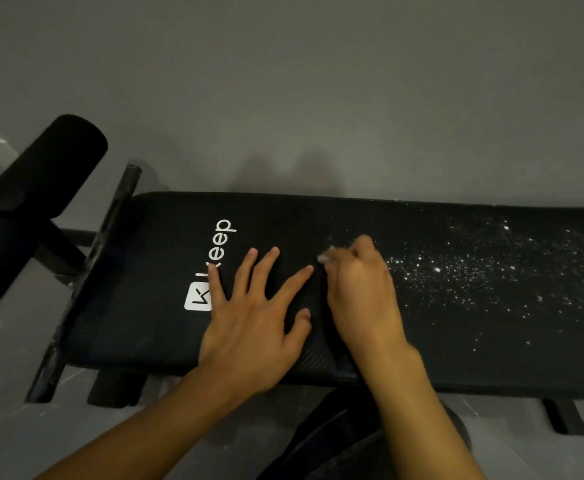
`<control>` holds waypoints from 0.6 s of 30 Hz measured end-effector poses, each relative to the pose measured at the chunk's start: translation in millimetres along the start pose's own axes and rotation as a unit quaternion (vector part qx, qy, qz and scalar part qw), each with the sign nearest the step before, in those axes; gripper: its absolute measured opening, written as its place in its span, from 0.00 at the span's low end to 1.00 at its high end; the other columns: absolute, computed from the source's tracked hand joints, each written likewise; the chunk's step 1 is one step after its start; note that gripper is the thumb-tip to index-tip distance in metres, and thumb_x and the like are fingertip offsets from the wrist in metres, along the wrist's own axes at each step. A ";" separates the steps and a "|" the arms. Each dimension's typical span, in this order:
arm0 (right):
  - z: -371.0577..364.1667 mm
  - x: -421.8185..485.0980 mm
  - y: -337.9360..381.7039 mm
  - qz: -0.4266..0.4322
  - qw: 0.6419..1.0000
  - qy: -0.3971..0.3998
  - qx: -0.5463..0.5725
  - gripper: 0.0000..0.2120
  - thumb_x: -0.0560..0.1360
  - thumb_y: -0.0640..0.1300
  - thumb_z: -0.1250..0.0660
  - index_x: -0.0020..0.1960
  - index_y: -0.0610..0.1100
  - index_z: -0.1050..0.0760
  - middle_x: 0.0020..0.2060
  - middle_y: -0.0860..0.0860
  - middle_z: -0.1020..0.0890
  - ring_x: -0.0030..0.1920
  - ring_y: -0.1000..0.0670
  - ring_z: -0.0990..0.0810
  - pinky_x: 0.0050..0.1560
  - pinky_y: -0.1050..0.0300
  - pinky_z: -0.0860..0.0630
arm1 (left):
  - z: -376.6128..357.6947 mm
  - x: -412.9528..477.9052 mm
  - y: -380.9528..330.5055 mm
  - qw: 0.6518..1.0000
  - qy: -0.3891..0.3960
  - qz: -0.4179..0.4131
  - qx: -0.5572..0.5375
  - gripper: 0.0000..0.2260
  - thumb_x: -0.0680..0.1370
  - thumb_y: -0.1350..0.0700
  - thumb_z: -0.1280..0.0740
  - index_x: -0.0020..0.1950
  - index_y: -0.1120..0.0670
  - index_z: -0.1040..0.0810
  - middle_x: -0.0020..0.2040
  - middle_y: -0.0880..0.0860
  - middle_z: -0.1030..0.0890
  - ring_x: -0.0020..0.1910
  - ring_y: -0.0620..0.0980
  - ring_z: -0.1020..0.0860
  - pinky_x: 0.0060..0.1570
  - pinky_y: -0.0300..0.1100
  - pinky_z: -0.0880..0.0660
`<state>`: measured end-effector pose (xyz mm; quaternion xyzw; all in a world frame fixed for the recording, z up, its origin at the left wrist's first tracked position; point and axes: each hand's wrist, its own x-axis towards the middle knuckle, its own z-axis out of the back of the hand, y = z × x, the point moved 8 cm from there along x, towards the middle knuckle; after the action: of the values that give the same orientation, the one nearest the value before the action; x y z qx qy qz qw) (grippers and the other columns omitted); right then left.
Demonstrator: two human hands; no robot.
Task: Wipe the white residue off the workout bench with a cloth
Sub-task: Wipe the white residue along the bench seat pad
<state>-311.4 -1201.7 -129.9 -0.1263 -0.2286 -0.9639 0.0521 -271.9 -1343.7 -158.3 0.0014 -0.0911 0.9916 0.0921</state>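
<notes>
Curled around a small pale cloth (pixel 325 258), the right hand (pixel 363 289) presses it beside the white residue (pixel 474 271) further right, while the left hand (pixel 249 323) lies flat, apparently steadying the Keep workout bench (pixel 145 306).

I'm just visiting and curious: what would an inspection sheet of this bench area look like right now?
Surface: black workout bench, padded, white logo at its left end.
Job's things: white residue speckled over the right part; a small pale bit of the cloth shows at the right fingertips, the rest hidden.
Clutter: nothing seen.
Hands: left hand flat on the pad, fingers spread; right hand curled at the residue's left edge.
Cables: nothing seen.
Surroundings: grey wall behind; foam roller and metal bar at the left end; grey floor below.
</notes>
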 end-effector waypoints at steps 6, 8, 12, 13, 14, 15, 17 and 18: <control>-8.2 19.7 8.4 -0.002 0.999 0.010 -0.032 0.13 0.78 0.40 0.34 0.62 0.45 0.21 0.55 0.46 0.25 0.52 0.45 0.23 0.56 0.47 0.23 | -1.6 -2.1 1.4 1.000 0.000 -0.011 0.002 0.28 0.80 0.36 0.54 0.81 0.35 0.48 0.84 0.52 0.49 0.83 0.55 0.55 0.75 0.70 0.60; -0.7 -8.7 9.7 0.010 1.000 0.009 0.013 0.12 0.79 0.41 0.35 0.62 0.45 0.20 0.53 0.47 0.25 0.50 0.46 0.22 0.54 0.47 0.22 | -2.2 -4.0 1.7 1.000 0.002 -0.014 0.009 0.28 0.80 0.36 0.54 0.81 0.36 0.47 0.84 0.53 0.49 0.83 0.55 0.54 0.75 0.71 0.58; -4.7 13.1 -11.4 -0.032 0.999 -0.017 0.010 0.11 0.81 0.43 0.36 0.60 0.44 0.19 0.53 0.45 0.25 0.51 0.43 0.20 0.54 0.44 0.21 | -3.6 -3.9 1.4 1.000 0.009 -0.017 0.010 0.28 0.80 0.36 0.52 0.81 0.37 0.44 0.83 0.53 0.46 0.83 0.57 0.52 0.75 0.72 0.55; -8.8 30.8 -14.6 -0.041 0.999 -0.030 -0.005 0.11 0.81 0.42 0.36 0.60 0.43 0.19 0.54 0.44 0.25 0.52 0.42 0.21 0.54 0.43 0.21 | -3.8 -3.9 1.8 1.000 0.011 -0.019 0.008 0.28 0.80 0.36 0.52 0.81 0.38 0.44 0.83 0.53 0.46 0.83 0.57 0.52 0.75 0.72 0.55; -12.2 47.3 -14.8 -0.049 0.998 -0.037 -0.018 0.11 0.80 0.41 0.36 0.59 0.41 0.19 0.54 0.43 0.24 0.52 0.42 0.21 0.54 0.43 0.22 | -3.6 -4.0 2.4 1.000 0.010 -0.020 0.007 0.28 0.80 0.36 0.52 0.81 0.38 0.44 0.84 0.53 0.46 0.83 0.56 0.52 0.75 0.71 0.55; -15.7 59.9 -13.1 -0.055 0.997 -0.035 -0.032 0.11 0.81 0.42 0.36 0.60 0.41 0.20 0.55 0.43 0.24 0.53 0.42 0.22 0.55 0.44 0.22 | -3.2 -4.5 2.8 1.000 0.010 -0.020 0.007 0.28 0.80 0.36 0.52 0.81 0.38 0.44 0.84 0.53 0.47 0.83 0.56 0.52 0.75 0.71 0.55; -22.3 69.5 -8.1 -0.051 0.996 -0.019 -0.067 0.12 0.81 0.42 0.36 0.62 0.42 0.21 0.57 0.44 0.25 0.55 0.44 0.23 0.57 0.46 0.24 | -2.6 -4.6 3.4 1.000 0.011 -0.022 0.006 0.28 0.80 0.36 0.53 0.81 0.38 0.44 0.84 0.53 0.47 0.83 0.57 0.52 0.75 0.71 0.55; -21.8 64.3 -4.1 -0.040 0.996 -0.009 -0.076 0.12 0.80 0.42 0.36 0.63 0.43 0.22 0.58 0.45 0.25 0.55 0.44 0.24 0.58 0.47 0.24 | -2.6 -4.4 3.2 1.000 0.013 -0.025 0.006 0.28 0.80 0.36 0.52 0.81 0.38 0.44 0.84 0.54 0.47 0.83 0.57 0.52 0.75 0.72 0.55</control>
<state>-378.7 -1210.7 -133.3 -0.1294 -0.1599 -0.9786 0.0013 -268.2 -1347.1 -161.5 -0.0082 -0.0841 0.9894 0.1183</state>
